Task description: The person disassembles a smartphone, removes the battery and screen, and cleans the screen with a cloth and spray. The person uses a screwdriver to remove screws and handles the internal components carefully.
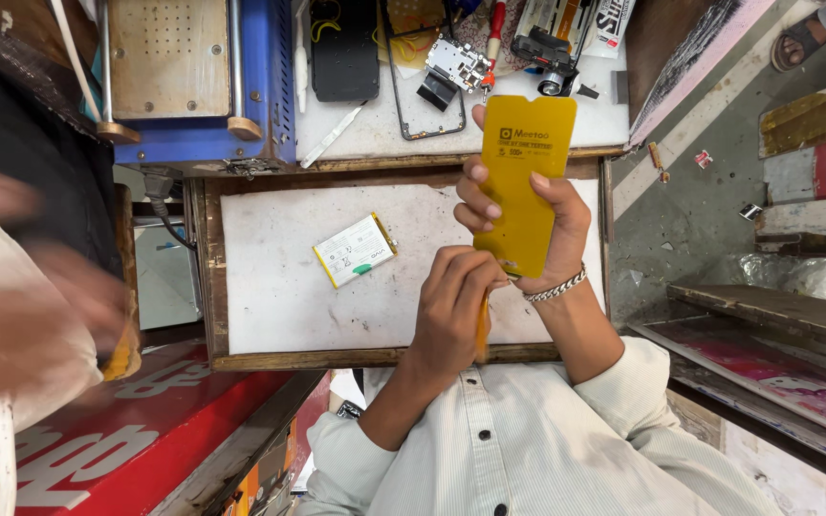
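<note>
My right hand [539, 234], with a metal bracelet on its wrist, grips a yellow phone-shaped sheet [526, 162] and holds it upright over the white work board [279, 287]. Fingers wrap its left edge and the thumb presses its right edge. My left hand [451, 311] is closed at the sheet's lower left corner, pinching a thin orange strip or tool [482, 330]; which of the two I cannot tell. A white phone battery [356, 250] with yellow edges lies on the board, left of both hands and untouched.
Behind the board stand a blue machine with a metal plate [193, 67], a black phone [344, 48], a bare phone frame [429, 105], small parts and a red-handled screwdriver [495, 29]. Another person's blurred hand [40, 287] with a white bag fills the left. A red box [126, 430] sits lower left.
</note>
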Demonstrator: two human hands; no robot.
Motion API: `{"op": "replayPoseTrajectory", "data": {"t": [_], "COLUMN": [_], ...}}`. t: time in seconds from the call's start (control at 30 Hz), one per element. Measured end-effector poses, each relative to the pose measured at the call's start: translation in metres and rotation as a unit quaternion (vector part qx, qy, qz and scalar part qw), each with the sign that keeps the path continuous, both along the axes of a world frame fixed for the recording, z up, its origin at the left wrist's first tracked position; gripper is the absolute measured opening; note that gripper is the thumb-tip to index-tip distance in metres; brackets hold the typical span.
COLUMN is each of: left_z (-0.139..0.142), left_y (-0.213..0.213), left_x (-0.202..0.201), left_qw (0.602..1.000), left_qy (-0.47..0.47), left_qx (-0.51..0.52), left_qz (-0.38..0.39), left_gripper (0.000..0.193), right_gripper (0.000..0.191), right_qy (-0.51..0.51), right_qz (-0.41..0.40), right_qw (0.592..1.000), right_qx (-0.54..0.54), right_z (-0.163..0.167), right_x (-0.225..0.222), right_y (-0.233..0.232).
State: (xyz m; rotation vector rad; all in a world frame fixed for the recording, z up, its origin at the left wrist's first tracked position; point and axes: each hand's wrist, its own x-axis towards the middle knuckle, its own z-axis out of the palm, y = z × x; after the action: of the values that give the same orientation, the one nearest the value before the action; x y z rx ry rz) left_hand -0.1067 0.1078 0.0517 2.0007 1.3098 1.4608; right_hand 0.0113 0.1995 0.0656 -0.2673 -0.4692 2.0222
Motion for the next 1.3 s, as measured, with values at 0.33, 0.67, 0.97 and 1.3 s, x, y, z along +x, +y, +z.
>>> {"op": "replayPoseTrajectory", "data": {"t": [0.33,0.67,0.97,1.3], "left_z": [-0.008,0.011,0.013,-0.009], "left_y": [-0.007,0.000,0.032,0.030], "left_x": [-0.008,-0.014,-0.008,-0.039], "left_qw": [0.984,0.959,0.908,0.900], "left_qy": [0.097,-0.248,-0.302,-0.291], "left_qx": [0.146,-0.134,-0.288,-0.293], "left_qz": [0.004,0.019,-0.040,0.142], "left_gripper": [0.035,0.008,0.032,0.017], "right_gripper": [0.085,0.088,0.093,0.092], "right_qy": [0.098,-0.025,-0.123,-0.087], "right_qz": [0.023,-0.039,-0.034,-0.030], "right_qw": [0.993,0.999,0.989,0.994], "right_qx": [-0.066,0.025,0.071,0.051], "right_z": [0.011,0.018,0.015,0.007], "right_x": [0.005,0.012,0.010,0.013], "right_y": [-0.003,-0.007,-0.012,-0.008]}}
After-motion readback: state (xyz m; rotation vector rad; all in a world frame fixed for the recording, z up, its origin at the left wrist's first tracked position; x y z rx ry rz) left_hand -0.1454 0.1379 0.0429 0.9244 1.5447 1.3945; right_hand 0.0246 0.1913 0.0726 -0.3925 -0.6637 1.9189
